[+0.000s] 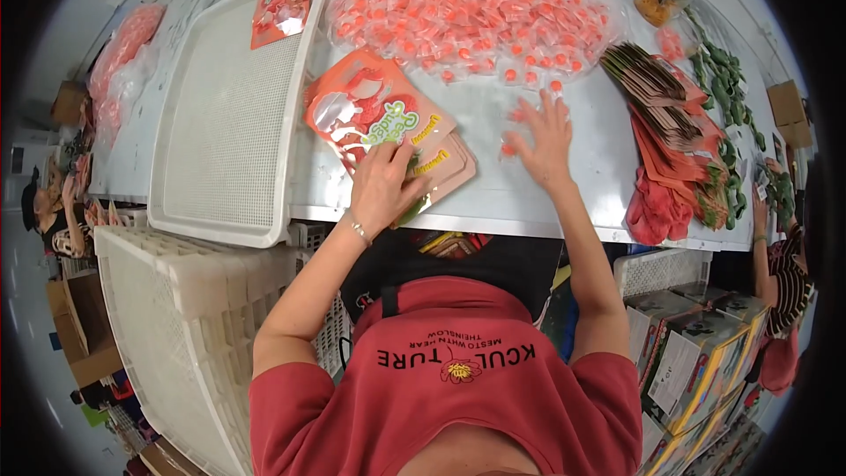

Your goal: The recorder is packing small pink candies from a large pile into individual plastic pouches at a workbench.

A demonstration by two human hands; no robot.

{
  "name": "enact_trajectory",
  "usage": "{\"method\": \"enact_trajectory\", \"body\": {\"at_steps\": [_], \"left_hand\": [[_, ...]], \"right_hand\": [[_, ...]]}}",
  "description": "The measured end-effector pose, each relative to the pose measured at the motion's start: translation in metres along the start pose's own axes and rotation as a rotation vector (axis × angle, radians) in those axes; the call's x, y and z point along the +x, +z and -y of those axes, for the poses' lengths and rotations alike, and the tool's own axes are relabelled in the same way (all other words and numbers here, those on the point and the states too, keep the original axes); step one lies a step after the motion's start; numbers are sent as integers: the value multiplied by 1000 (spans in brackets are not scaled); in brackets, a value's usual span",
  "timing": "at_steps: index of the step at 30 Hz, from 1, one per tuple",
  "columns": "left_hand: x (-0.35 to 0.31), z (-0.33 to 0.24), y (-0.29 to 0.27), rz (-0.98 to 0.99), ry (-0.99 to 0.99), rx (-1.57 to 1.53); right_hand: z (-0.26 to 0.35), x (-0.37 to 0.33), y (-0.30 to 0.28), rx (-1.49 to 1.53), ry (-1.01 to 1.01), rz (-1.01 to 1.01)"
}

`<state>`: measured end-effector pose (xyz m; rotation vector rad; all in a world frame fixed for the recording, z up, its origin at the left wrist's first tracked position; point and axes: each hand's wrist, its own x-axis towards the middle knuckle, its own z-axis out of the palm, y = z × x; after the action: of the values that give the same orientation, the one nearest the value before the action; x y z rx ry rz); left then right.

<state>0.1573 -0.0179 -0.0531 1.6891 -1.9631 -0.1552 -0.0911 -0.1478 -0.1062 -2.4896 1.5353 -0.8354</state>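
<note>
Several flat pink-and-red candy pouches [370, 106] lie overlapped on the table in front of me. My left hand [381, 183] grips their near edge, with its fingers curled over the top one. To the right, my right hand [544, 143] reaches over the tabletop, fingers spread and slightly blurred. By its thumb and fingertips are a few small wrapped orange candies [508, 150]; whether it touches them I cannot tell. Just beyond spreads a large heap of the same clear-wrapped candies [476, 4] on a plastic sheet.
Left of the pouches is a white mesh-bottomed tray [167, 167] with one filled-looking pouch [282, 4]. Stacked pouches [656, 92] fan out at the right, near a red cloth-like bundle [659, 210]. White crates [176, 300] and boxes [696, 361] stand below the table edge. Other people work at both sides.
</note>
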Motion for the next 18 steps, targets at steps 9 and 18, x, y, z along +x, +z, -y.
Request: {"method": "enact_trajectory", "body": {"at_steps": [9,18], "left_hand": [[5,17,2,90,-19,-18],[39,22,-43,138,-249,-249]], "right_hand": [[13,-5,-15,-156,30,101],[127,29,-29,358,-460,-120]]}}
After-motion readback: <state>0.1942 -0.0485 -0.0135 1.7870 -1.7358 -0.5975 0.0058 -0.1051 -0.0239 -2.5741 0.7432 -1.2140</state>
